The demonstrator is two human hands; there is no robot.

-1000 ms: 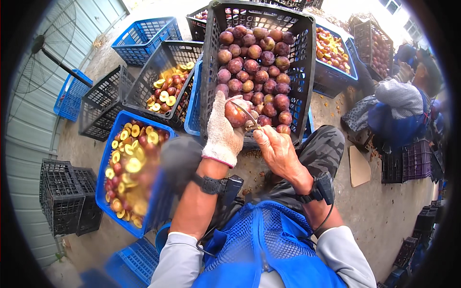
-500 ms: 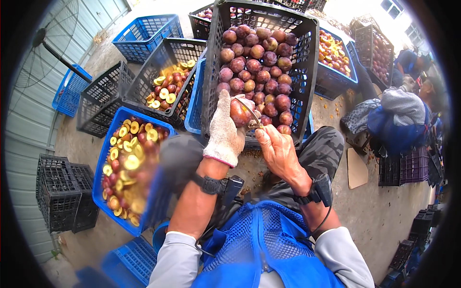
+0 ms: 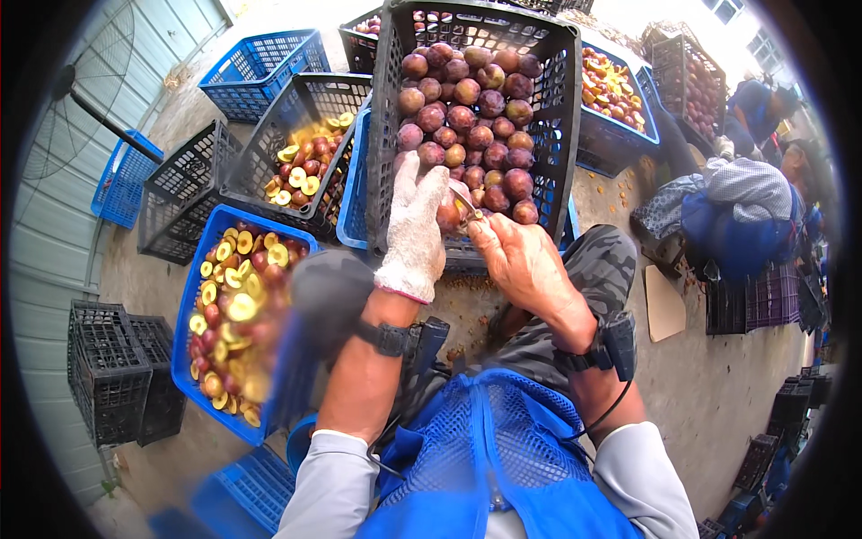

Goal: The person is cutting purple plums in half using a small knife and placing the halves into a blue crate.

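Knife [image 3: 463,203] in right hand [image 3: 521,260], blade seemingly up-left into plum [image 3: 448,216].

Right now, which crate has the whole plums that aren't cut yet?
The tall black crate straight ahead of the hands: its plums are whole and purple-red. The blue crate at left holds cut halves showing yellow flesh.

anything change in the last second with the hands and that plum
Hardly: the gloved left hand still grips the plum and the bare right hand keeps its small blade against it, both unmoved. The black crate of whole plums also stayed put.
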